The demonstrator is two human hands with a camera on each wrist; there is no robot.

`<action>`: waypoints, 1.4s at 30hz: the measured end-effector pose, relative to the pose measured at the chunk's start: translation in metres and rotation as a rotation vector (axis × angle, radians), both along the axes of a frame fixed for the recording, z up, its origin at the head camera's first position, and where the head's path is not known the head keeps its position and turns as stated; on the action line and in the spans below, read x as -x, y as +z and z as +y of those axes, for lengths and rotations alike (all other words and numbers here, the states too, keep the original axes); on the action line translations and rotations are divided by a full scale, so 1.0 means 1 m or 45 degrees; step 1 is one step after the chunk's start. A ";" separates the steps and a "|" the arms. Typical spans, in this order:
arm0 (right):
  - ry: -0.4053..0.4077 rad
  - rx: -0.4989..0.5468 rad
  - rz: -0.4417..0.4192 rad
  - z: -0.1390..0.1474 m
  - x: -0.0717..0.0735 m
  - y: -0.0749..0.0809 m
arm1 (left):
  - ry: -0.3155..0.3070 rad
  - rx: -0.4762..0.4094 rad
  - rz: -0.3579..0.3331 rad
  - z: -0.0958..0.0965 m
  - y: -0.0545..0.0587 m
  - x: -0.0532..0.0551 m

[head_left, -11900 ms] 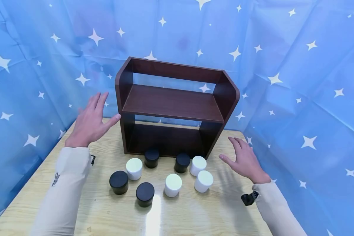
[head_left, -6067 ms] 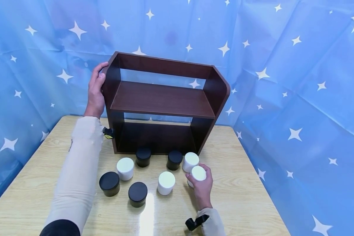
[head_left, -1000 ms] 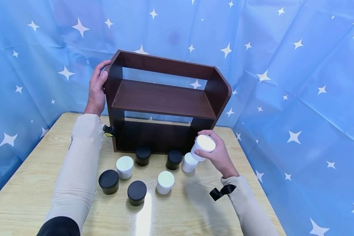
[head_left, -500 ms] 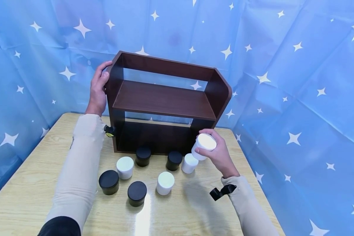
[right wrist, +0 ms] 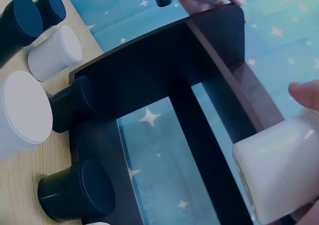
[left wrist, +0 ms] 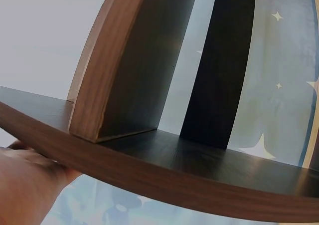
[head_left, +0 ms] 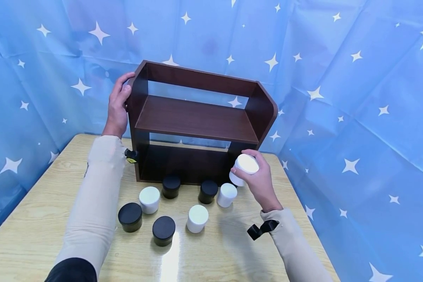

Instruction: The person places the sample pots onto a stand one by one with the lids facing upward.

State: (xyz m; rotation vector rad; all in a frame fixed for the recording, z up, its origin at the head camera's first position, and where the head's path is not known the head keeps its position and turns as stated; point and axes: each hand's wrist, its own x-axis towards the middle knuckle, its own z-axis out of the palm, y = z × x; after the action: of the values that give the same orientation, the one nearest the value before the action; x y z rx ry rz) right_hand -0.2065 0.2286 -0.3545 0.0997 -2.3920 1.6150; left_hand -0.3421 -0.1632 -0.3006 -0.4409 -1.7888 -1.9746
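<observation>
My left hand [head_left: 118,103] grips the upper left side panel of a dark brown two-tier wooden shelf [head_left: 197,117]. The left wrist view shows part of that hand against the panel's outer face, with most fingers hidden. A white lidded jar [head_left: 242,170] is held upright, slightly tilted, between the thumb and fingers of my right hand [head_left: 261,182], raised in front of the shelf's lower right corner. Just below it stands another white jar [head_left: 227,195], apart from the held one. In the right wrist view the held jar [right wrist: 279,170] is partly cut off.
Two more white jars, one left [head_left: 149,199] and one centre [head_left: 197,218], stand on the wooden table [head_left: 204,260]. Several black jars stand among them, including one [head_left: 170,187] close to the shelf's front edge. A blue star-patterned curtain [head_left: 338,78] surrounds the table.
Since the earliest frame, my left hand has taken hold of the shelf. My right hand has lifted the white jar off the table, and it has risen slightly in the last half second.
</observation>
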 end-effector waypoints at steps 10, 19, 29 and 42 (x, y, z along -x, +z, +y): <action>-0.001 0.003 0.035 0.000 0.011 0.004 | -0.018 -0.020 0.017 0.001 0.000 0.001; -0.013 0.011 0.025 -0.003 0.020 0.001 | -0.022 -0.015 -0.002 0.000 -0.001 0.001; -0.023 -0.003 0.043 -0.007 0.030 0.015 | -0.010 -0.034 0.025 -0.003 -0.003 0.001; -0.013 -0.029 0.095 -0.008 0.039 0.035 | -0.023 -0.035 0.027 0.000 -0.002 0.002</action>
State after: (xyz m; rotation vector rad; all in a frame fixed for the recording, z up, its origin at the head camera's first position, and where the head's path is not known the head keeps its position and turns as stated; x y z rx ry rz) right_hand -0.2453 0.2210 -0.3193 0.1488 -2.3514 1.5519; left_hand -0.3438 -0.1631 -0.3023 -0.4688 -1.7489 -1.9964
